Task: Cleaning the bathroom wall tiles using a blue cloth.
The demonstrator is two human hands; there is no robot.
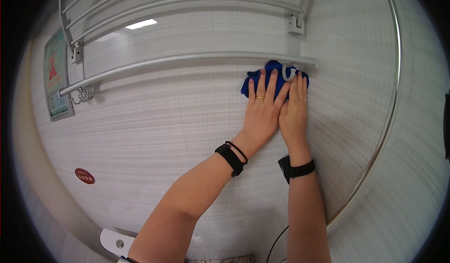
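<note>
A blue cloth (269,70) is pressed flat against the white tiled wall just under the right end of a metal towel rail (187,59). My left hand (262,108) lies on the cloth with fingers spread, a gold ring on one finger. My right hand (294,106) lies beside it, touching it, fingers also on the cloth. A metal hook (288,73) on the rail hangs over the cloth between my fingertips. Both wrists wear black bands.
A metal towel rack (178,0) with several bars is mounted above the rail. More hooks (84,94) hang at the rail's left end. A framed notice (56,75) and a red oval sticker (85,175) are on the wall at left. A curved chrome pole (391,113) runs down the right.
</note>
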